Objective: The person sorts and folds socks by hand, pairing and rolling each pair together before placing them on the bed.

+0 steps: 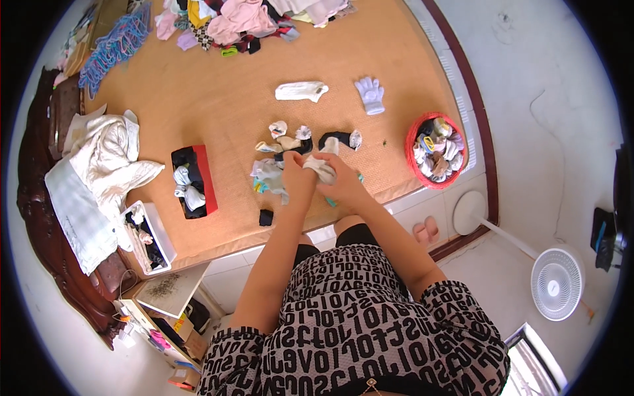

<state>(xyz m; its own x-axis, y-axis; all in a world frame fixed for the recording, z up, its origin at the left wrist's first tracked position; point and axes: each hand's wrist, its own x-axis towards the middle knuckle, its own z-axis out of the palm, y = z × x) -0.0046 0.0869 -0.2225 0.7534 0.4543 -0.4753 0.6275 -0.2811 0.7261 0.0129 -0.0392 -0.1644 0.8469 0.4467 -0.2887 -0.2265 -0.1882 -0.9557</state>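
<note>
Over the near edge of a bed covered with a tan woven mat, both my hands hold one small light sock. My left hand grips its left side and my right hand grips its right side. Just beyond my hands lie several loose socks: a grey and teal one, a black one and small white ones. Farther up the mat lie a long white sock and a pale lilac glove.
A red round basket full of socks sits at the mat's right edge. A red-sided box and a white box hold socks at left, beside a white quilt. A clothes pile and hangers lie far back. A floor fan stands right.
</note>
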